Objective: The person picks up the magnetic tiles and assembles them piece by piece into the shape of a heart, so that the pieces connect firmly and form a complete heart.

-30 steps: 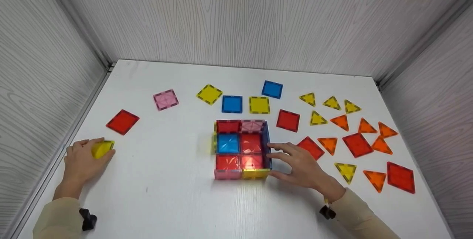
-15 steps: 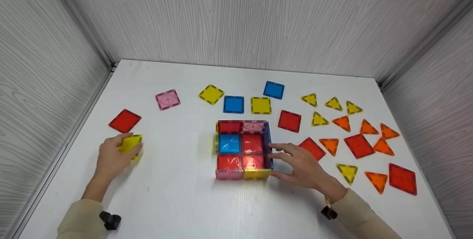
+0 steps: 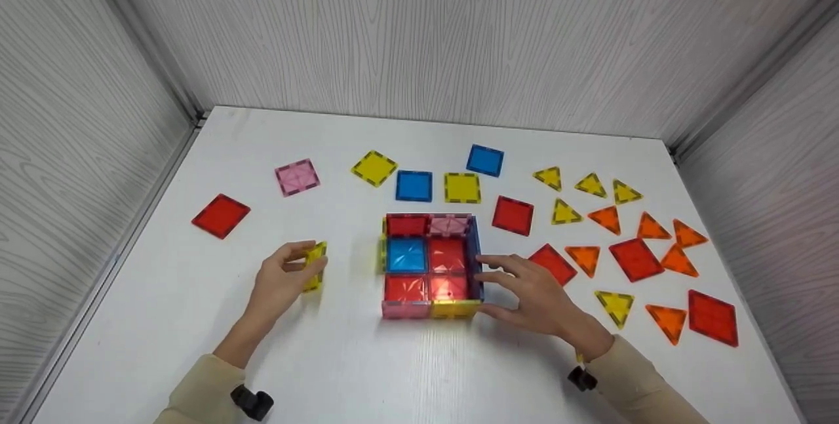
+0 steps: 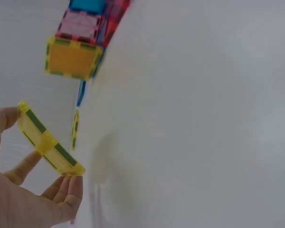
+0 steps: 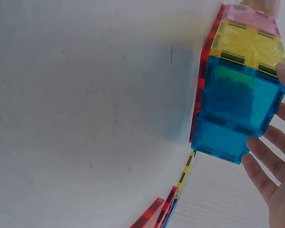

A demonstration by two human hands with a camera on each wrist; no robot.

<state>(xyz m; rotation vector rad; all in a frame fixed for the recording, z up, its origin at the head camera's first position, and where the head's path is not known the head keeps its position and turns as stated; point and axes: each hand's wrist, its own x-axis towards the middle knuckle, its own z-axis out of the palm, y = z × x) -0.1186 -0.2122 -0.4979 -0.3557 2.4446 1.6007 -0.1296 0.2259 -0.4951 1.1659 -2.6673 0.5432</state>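
Note:
Between thumb and fingers, my left hand [image 3: 278, 280] pinches a yellow square magnetic tile [image 3: 315, 267], tilted on edge above the table to the left of the box. The low box [image 3: 406, 309] of magnetic tiles has a floor of red and blue squares. Its walls stand upright in pink, yellow, red and blue, with a yellow wall tile [image 4: 73, 59] on the far half of the left side. My right hand [image 3: 534, 293] has its fingers spread at the box's blue right wall [image 5: 242, 95]. In the right wrist view the thumb touches the corner by the yellow front tile [image 5: 249, 45].
Behind the box lie flat blue [image 3: 413, 186], yellow [image 3: 462, 187] and pink [image 3: 297, 177] squares. A red square [image 3: 221, 215] lies far left. To the right are several yellow triangles [image 3: 615, 307], orange triangles [image 3: 667, 322] and red squares [image 3: 712, 318]. Wood-grain panels [image 3: 419, 37] enclose the table.
My left hand has carried the yellow square tile rightward from the table's left side toward the box, turning it more edge-on. My right hand stays at the blue wall.

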